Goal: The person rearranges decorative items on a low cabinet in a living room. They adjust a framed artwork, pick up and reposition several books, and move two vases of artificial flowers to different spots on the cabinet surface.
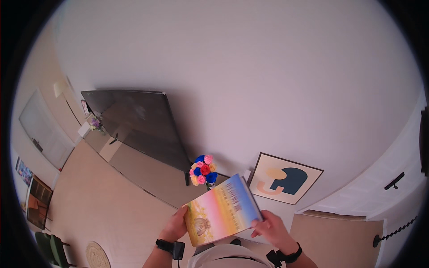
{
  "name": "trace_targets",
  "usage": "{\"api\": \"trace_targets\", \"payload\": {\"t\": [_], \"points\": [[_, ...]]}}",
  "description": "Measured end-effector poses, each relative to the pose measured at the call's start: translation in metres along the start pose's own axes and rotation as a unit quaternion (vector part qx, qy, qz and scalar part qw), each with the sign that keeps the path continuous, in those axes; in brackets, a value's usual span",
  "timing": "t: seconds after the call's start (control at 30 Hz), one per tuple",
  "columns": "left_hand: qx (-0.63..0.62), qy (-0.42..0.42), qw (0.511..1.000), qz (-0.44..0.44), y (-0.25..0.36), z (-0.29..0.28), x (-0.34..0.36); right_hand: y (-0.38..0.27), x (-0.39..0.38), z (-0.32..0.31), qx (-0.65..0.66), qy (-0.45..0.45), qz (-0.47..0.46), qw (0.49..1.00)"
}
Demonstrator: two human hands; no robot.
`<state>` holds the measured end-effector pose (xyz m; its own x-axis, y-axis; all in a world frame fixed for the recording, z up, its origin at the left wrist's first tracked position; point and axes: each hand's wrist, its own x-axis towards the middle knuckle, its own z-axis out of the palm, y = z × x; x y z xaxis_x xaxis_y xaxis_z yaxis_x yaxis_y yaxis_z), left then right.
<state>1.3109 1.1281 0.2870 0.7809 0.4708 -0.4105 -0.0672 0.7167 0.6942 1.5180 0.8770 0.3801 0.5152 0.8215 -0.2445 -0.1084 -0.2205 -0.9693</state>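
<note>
A book with a blue, pink and yellow cover is held up before my body, tilted so that its front faces me. My left hand grips its left edge, the fingers partly hidden behind the cover. At the right edge, my right hand is closed on the book near its lower right corner. Just past its top edge stands a bunch of red, pink, blue and yellow flowers on the low TV cabinet.
A large black television stands on the cabinet along the wall. A framed abstract picture leans at the right, beside a white door. On the left are a green chair and a round woven mat.
</note>
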Motion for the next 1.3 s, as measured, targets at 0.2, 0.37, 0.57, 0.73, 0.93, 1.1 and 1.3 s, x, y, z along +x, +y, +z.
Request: {"api": "trace_targets", "payload": {"t": [0.2,0.37,0.57,0.73,0.93,1.1,1.3], "points": [[-0.128,0.032,0.991,0.030,-0.019,-0.011,0.006,-0.050,-0.015,0.039,-0.325,-0.045,-0.278,0.903],[-0.173,0.032,0.975,0.138,-0.006,-0.010,0.003,-0.049,-0.012,0.029,-0.301,-0.082,-0.210,0.927],[0.057,0.002,0.973,0.225,0.012,0.046,-0.009,0.054,-0.004,-0.031,-0.118,0.006,-0.055,0.992],[0.244,-0.076,0.933,0.252,0.015,0.077,-0.016,0.112,-0.003,-0.056,-0.014,0.000,0.034,0.999],[0.287,-0.147,0.935,0.148,0.025,0.095,-0.014,0.131,-0.006,-0.073,0.265,-0.065,0.123,0.954],[0.182,-0.214,0.958,0.060,0.037,0.106,-0.011,0.155,-0.003,-0.071,0.478,-0.066,0.152,0.863],[0.149,-0.161,0.975,0.023,0.035,0.113,-0.002,0.170,0.001,-0.063,0.527,-0.112,0.208,0.816]]}}
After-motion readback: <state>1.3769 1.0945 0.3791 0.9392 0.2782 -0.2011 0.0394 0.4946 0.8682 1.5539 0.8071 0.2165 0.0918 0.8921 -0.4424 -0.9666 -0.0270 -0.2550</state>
